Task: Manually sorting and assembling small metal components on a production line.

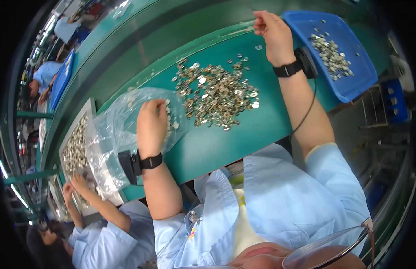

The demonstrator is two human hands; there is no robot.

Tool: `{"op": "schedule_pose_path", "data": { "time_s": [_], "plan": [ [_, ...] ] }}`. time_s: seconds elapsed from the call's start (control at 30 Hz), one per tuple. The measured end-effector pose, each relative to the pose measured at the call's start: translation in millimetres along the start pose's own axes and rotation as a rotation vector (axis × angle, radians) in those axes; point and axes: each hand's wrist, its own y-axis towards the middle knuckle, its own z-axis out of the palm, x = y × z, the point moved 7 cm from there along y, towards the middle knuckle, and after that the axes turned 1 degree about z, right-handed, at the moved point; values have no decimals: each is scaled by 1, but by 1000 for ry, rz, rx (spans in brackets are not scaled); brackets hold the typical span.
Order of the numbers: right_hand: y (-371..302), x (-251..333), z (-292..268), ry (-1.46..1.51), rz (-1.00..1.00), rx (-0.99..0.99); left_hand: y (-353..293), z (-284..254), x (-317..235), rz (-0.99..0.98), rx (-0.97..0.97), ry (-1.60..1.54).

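A spread pile of small shiny round metal parts lies on the green tabletop. At its left, my left hand is over a clear plastic bag, its fingers curled together; what they hold, if anything, is hidden. Several small parts show in the bag beside those fingers. My right hand is raised at the far right of the table, between the pile and a blue tray. Its fingertips are bent in and closed, and I cannot make out anything in them.
The blue tray holds a heap of small metal parts. A green raised ledge runs along the table's far side. Left of the bag, another person's hands work at a pale tray of parts. A cable hangs along my right forearm.
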Motion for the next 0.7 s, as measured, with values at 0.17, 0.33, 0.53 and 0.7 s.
{"op": "schedule_pose_path", "data": {
  "time_s": [0.17, 0.33, 0.53, 0.7],
  "plan": [
    [-74, 5, 102, -512, -217, 646, 0, 6, -6, -51, -4, -331],
    [-123, -3, 131, -895, -496, 1037, 1, 17, -8, -116, 41, -720],
    [-110, -3, 132, -875, -309, 1067, -3, 21, -22, -134, 108, -995],
    [-112, 5, 135, -756, -403, 912, -4, 22, -24, -203, 154, -1161]
  ]
}}
